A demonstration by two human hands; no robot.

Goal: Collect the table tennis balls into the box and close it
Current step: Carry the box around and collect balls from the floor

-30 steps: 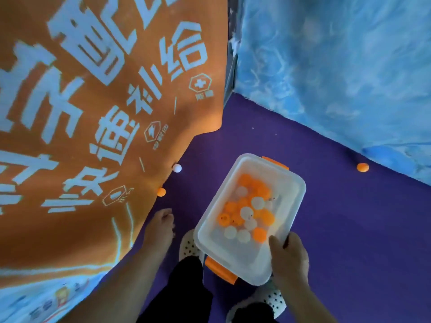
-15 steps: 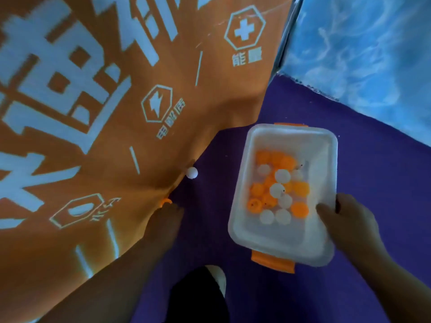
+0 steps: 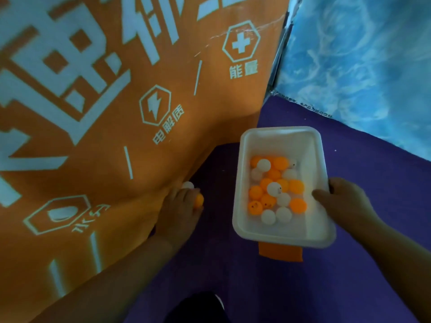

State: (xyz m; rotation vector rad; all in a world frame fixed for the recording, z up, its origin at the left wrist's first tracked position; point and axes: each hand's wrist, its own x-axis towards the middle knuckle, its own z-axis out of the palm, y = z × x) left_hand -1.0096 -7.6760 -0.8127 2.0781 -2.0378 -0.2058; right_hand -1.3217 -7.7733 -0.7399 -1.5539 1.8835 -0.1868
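Observation:
A white plastic box (image 3: 242, 183) with orange latches hangs above the purple floor, lidless, holding several orange and white table tennis balls (image 3: 275, 190). My right hand (image 3: 342, 201) grips its right rim, thumb inside the wall. My left hand (image 3: 180, 206) is down at the foot of the orange banner, fingers curled round an orange ball (image 3: 199, 200). A white ball (image 3: 187, 185) lies just beyond my fingertips, touching the banner's lower edge; whether my fingers touch it I cannot tell.
An orange banner (image 3: 93, 113) with pale lettering fills the left side and reaches the purple floor (image 3: 373, 171). A blue patterned barrier (image 3: 361, 66) closes the far right. A dark trouser leg (image 3: 196, 306) shows at the bottom edge.
The view has closed in on the banner's foot. My left hand has moved forward and taken hold of the orange ball, reaching up to the white one. The box has stayed in my right hand.

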